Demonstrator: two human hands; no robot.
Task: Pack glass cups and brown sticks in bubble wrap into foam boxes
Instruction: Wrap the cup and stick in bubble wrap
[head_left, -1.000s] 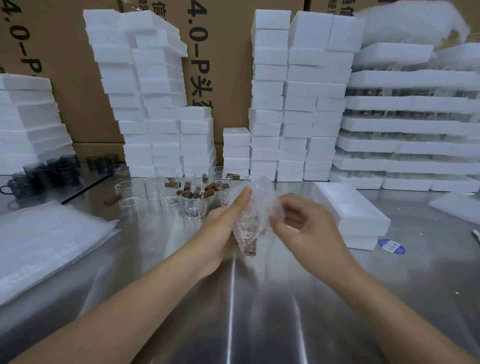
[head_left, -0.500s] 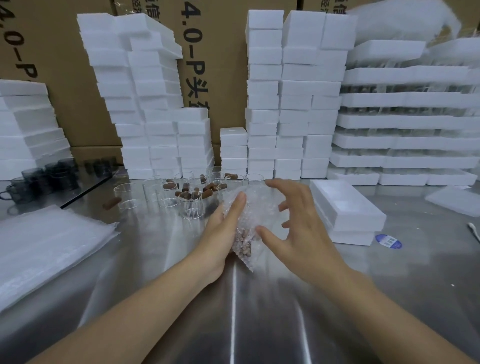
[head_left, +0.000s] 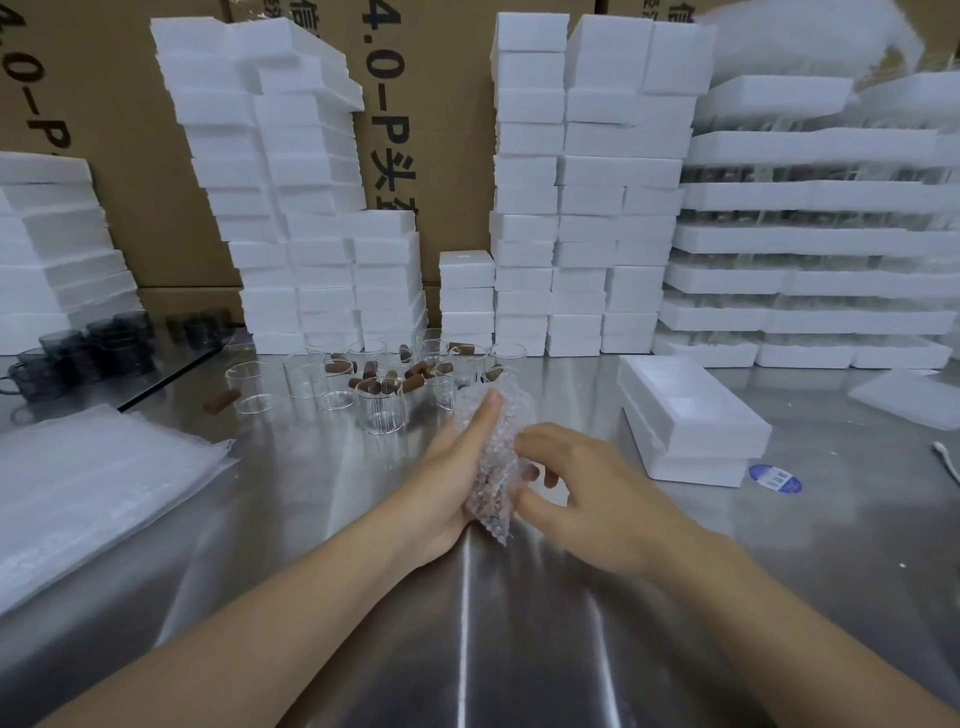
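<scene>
Bubble wrap (head_left: 496, 441), bundled round something brown, stands upright between both hands; I can't tell whether its lower corner touches the table (head_left: 519, 649). The left hand (head_left: 452, 478) grips it from the left, with the thumb laid straight up its front and the fingers hidden behind. The right hand (head_left: 597, 488) pinches its right edge with bent fingers and thumb. Just beyond stand clear cups (head_left: 383, 410) with brown sticks (head_left: 413, 383) scattered among them. To the right a foam box (head_left: 691, 410) lies on another. Flat sheets (head_left: 78, 488) are piled at the left, and foam stacks (head_left: 571, 182) line the back.
</scene>
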